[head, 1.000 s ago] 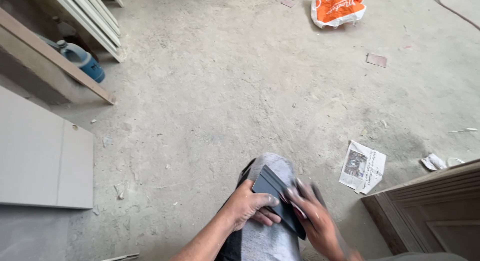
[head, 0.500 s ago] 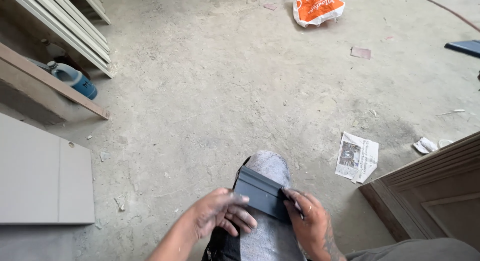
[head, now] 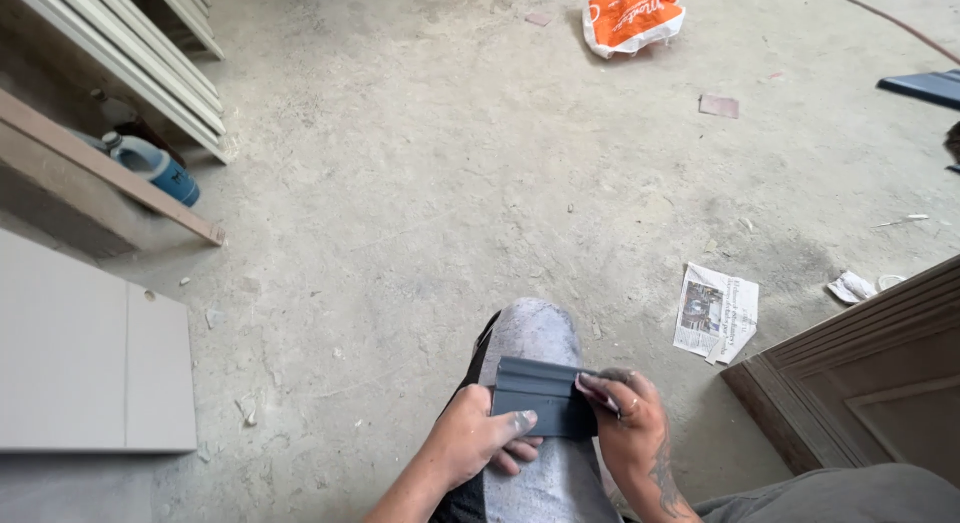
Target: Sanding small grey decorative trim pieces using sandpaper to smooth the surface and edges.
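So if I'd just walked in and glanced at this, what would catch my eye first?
Probably the two hands at the bottom centre: the left hand and right hand grip a dark grey moulded piece resting on the person's dusty knee. Next, the bright orange bag at the top of the bare concrete floor, and the folded newspaper lying to the right beside a brown wooden door panel.

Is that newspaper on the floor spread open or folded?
Folded. The newspaper lies flat on the concrete floor as one small compact rectangle beside the brown door panel, only one printed face showing, no pages fanned out.
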